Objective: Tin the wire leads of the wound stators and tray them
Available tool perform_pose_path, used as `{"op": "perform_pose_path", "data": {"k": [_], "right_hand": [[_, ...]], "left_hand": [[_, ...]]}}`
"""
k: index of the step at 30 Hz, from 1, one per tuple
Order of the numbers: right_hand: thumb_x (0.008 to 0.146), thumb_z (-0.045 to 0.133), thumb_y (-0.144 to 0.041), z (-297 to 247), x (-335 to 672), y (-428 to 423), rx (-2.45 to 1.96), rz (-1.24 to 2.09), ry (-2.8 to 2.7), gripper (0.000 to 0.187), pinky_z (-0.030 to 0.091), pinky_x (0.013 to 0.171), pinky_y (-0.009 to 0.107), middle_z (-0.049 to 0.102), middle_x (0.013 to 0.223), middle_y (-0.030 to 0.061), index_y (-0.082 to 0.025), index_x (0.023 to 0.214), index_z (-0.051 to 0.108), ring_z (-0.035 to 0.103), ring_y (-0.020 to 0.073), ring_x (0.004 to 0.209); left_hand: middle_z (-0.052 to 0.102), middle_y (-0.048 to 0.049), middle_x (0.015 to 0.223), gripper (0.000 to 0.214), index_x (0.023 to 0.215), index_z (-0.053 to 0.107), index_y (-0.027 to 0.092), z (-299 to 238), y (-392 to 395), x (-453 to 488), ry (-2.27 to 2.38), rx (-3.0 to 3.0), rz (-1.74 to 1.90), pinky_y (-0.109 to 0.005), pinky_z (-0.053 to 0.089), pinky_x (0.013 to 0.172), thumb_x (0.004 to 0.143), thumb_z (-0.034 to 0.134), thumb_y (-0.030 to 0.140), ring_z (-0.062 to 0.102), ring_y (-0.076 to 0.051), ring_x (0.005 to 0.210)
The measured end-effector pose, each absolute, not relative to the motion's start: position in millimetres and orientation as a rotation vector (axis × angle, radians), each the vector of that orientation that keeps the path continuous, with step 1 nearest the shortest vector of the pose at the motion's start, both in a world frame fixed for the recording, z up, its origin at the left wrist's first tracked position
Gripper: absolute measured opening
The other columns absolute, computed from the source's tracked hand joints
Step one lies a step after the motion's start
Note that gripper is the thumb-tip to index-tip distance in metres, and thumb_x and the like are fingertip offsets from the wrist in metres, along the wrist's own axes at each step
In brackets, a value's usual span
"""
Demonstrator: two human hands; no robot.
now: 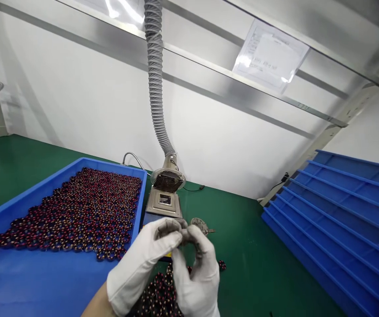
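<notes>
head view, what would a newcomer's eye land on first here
Most likely the two white-gloved hands meeting low in the middle, the left hand and right hand pinching something small between their fingertips. Next, the blue tray at left packed with dark red wound coils, and the grey ribbed hose dropping to a small metal unit behind the hands.

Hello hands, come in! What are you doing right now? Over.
Left hand and right hand, both in white gloves, fingertips pinched together on something small, hidden. Loose pile of coil rings just below. Solder pot behind the hands.
</notes>
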State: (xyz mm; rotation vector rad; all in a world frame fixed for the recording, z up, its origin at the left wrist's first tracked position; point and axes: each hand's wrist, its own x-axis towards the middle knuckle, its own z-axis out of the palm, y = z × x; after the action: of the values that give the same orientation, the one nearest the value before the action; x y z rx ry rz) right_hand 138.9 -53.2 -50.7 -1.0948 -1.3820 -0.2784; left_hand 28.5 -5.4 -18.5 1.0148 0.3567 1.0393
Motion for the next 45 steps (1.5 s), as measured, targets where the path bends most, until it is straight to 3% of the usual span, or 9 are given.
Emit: {"op": "perform_pose_path", "data": {"k": [7,14,18,22,27,31,33,38,45], "right_hand": [[0.089,0.04,-0.038,-82,270,-62,-1.876,0.021,-1.144,0.034,0.045,0.094,0.037,0.062,0.112,0.012,-0.016,0.11,0.056,0.058,0.0224,0.104],[0.062,0.067,-0.02,-140,329,-74,-2.301,0.299,-1.108,0.035,0.042,0.088,0.039,0.064,0.108,0.0115,-0.02,0.097,0.069,0.059,0.03,0.102],[0.07,0.059,-0.027,-130,307,-52,-2.115,0.395,-1.148,0.017,0.045,0.086,0.041,0.066,0.09,0.0136,-0.015,0.079,0.067,0.062,0.03,0.093],[0.083,0.046,-0.046,-82,257,-29,-1.675,0.517,-1.233,0.037,0.052,0.08,0.036,0.064,0.105,0.0115,-0.017,0.104,0.055,0.063,0.0241,0.092],[0.073,0.071,-0.04,-24,179,-29,-0.879,0.837,-1.113,0.037,0.053,0.079,0.034,0.064,0.101,0.0054,-0.026,0.102,0.054,0.064,0.0209,0.088],[0.078,0.069,-0.04,-16,148,-31,-0.662,1.032,-1.065,0.022,0.055,0.071,0.032,0.064,0.098,0.0027,-0.028,0.093,0.058,0.065,0.0197,0.085],[0.076,0.07,-0.042,-21,144,-27,-0.654,1.051,-1.069,0.024,0.055,0.071,0.033,0.064,0.093,0.0031,-0.026,0.089,0.058,0.065,0.0199,0.082],[0.069,0.076,-0.045,-25,149,-26,-0.7,0.913,-1.079,0.029,0.053,0.072,0.028,0.064,0.083,0.0024,-0.024,0.081,0.06,0.062,0.0178,0.079],[0.07,0.075,-0.045,-18,171,-37,-0.719,0.89,-1.253,0.023,0.051,0.073,0.029,0.063,0.085,0.003,-0.026,0.081,0.069,0.061,0.0185,0.08]], "left_hand": [[0.058,0.005,0.063,0.024,0.066,0.06,0.017,-9,-1,15,0.608,0.975,1.317,-0.015,0.043,0.058,0.061,0.08,0.028,0.052,-0.007,0.06],[0.066,0.003,0.071,0.016,0.067,0.064,0.021,-14,1,13,0.53,1.017,1.241,-0.016,0.049,0.065,0.064,0.079,0.027,0.061,-0.01,0.068],[0.062,0.0013,0.075,0.018,0.069,0.06,0.022,-14,-1,5,0.525,1.277,1.18,-0.02,0.046,0.061,0.072,0.071,0.036,0.056,-0.013,0.068],[0.056,0.003,0.069,0.017,0.073,0.058,0.023,-10,-2,1,0.611,1.655,1.178,-0.022,0.043,0.059,0.082,0.061,0.037,0.053,-0.013,0.064],[0.064,-0.002,0.105,0.009,0.088,0.064,0.027,-14,-7,9,0.677,1.872,1.378,-0.032,0.049,0.086,0.087,0.055,0.029,0.06,-0.019,0.098],[0.05,-0.0029,0.134,0.052,0.125,0.048,0.036,-20,-9,13,0.773,2.185,1.446,-0.043,0.042,0.101,0.078,0.06,0.016,0.046,-0.024,0.123],[0.05,-0.0026,0.133,0.064,0.131,0.041,0.036,-22,-9,14,0.823,2.331,1.427,-0.041,0.045,0.099,0.075,0.059,0.01,0.046,-0.023,0.122],[0.064,-0.0038,0.113,0.033,0.117,0.051,0.026,-19,-4,16,0.84,2.48,1.663,-0.032,0.048,0.091,0.084,0.057,0.022,0.058,-0.02,0.105],[0.065,-0.0027,0.109,0.026,0.114,0.05,0.026,-17,-4,17,0.674,2.487,1.575,-0.025,0.047,0.086,0.09,0.051,0.035,0.06,-0.016,0.101]]}}
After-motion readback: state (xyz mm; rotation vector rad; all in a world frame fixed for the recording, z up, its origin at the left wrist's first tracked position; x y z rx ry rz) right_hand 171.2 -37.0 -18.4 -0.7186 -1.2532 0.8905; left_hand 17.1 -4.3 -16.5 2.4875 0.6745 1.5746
